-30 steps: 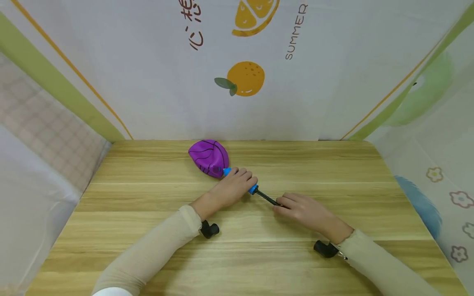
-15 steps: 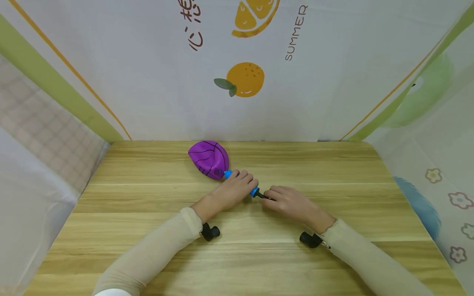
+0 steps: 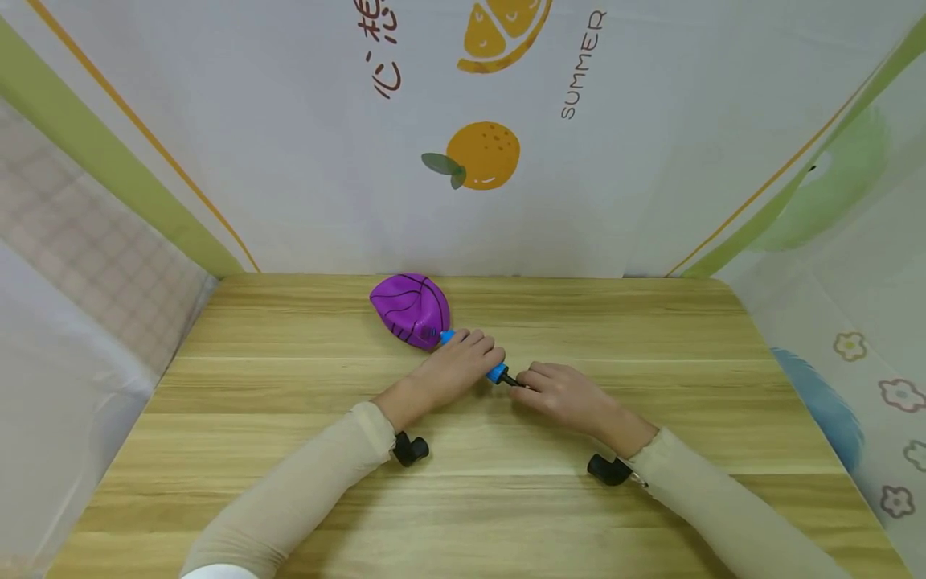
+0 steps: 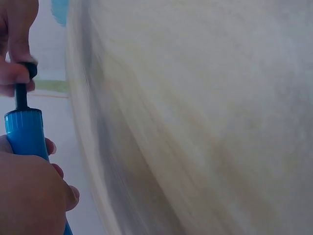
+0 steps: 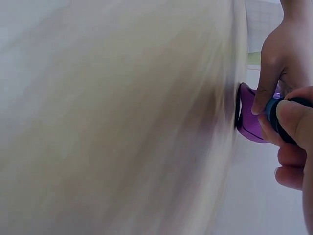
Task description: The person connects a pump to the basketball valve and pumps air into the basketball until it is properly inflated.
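1. Head view: A person in beige sleeves (image 3: 297, 490) works at a light wood-grain tabletop (image 3: 506, 515), a left hand (image 3: 448, 368) curled round a slim blue cylindrical pump (image 3: 496, 373) with a black rod (image 3: 510, 379). The right hand (image 3: 567, 398) grips the rod's outer end, fingers bent, just beside the barrel.

2. Same view: A purple ball with black lines (image 3: 408, 310), dented and partly collapsed, rests near the table's far edge, left of centre. The pump's blue tip meets the ball's near right side; whether it goes inside cannot be told. Black wrist mounts (image 3: 411, 450) show below both cuffs. Behind hangs a white cloth (image 3: 579, 217) printed with an orange fruit (image 3: 483, 157), a cut slice (image 3: 502, 36) and the word "SUMMER" (image 3: 583, 64).

3. Left wrist view: The left hand closes about the blue barrel, fingertips showing on its far side. Above, the right hand pinches a black knob (image 4: 31, 69) topping the rod, a short stretch of which stands bare above the barrel.

4. Right wrist view: The right hand's thumb and fingers clasp the black end in the foreground. Beyond it, the left hand holds the pump, with the purple ball partly hidden behind.
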Tool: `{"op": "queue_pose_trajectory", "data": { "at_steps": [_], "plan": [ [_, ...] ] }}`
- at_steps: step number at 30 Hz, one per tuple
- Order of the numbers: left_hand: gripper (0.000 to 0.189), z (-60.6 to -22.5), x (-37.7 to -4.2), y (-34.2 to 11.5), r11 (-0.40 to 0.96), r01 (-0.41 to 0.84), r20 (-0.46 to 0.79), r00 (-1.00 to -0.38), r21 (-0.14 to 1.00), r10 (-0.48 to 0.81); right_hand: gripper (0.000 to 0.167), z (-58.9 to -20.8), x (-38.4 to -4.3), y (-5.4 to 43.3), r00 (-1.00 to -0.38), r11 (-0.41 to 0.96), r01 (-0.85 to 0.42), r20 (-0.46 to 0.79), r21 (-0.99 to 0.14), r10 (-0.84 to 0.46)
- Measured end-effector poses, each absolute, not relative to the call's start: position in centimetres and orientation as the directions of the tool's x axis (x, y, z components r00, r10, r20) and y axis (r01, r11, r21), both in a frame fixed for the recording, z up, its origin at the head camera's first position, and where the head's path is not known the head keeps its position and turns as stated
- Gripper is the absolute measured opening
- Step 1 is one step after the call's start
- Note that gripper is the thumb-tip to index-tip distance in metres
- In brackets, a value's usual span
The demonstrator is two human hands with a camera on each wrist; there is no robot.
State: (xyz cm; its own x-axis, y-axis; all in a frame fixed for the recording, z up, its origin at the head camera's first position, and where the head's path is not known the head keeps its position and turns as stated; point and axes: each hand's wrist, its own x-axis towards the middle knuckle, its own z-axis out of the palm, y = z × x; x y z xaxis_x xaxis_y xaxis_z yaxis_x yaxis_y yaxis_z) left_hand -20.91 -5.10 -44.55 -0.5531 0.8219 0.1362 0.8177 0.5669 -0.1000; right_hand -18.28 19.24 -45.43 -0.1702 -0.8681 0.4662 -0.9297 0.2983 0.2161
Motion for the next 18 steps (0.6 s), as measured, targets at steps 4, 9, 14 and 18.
{"op": "queue_pose_trajectory", "data": {
  "at_steps": [4,9,14,18],
  "plan": [
    [0.011,-44.4,-21.0,-5.2,0.570,0.815,0.150,-0.553,-0.107,0.820,0.048,-45.3,-17.6,20.1,-0.183,0.305,-0.929,0.457,0.211,-0.870],
    [0.013,-44.3,-21.0,-5.2,0.568,0.815,0.147,-0.552,-0.113,0.821,0.048,-45.2,-16.5,21.4,-0.197,0.317,-0.925,0.452,0.208,-0.870],
    [0.014,-44.3,-21.1,-5.2,0.574,0.813,0.134,-0.561,-0.100,0.817,0.047,-45.2,-15.5,22.7,-0.183,0.318,-0.919,0.465,0.232,-0.866],
    [0.016,-44.3,-21.2,-5.5,0.577,0.812,0.136,-0.564,-0.088,0.814,0.047,-45.2,-14.8,23.6,-0.176,0.313,-0.921,0.466,0.233,-0.867]
  ]
}}
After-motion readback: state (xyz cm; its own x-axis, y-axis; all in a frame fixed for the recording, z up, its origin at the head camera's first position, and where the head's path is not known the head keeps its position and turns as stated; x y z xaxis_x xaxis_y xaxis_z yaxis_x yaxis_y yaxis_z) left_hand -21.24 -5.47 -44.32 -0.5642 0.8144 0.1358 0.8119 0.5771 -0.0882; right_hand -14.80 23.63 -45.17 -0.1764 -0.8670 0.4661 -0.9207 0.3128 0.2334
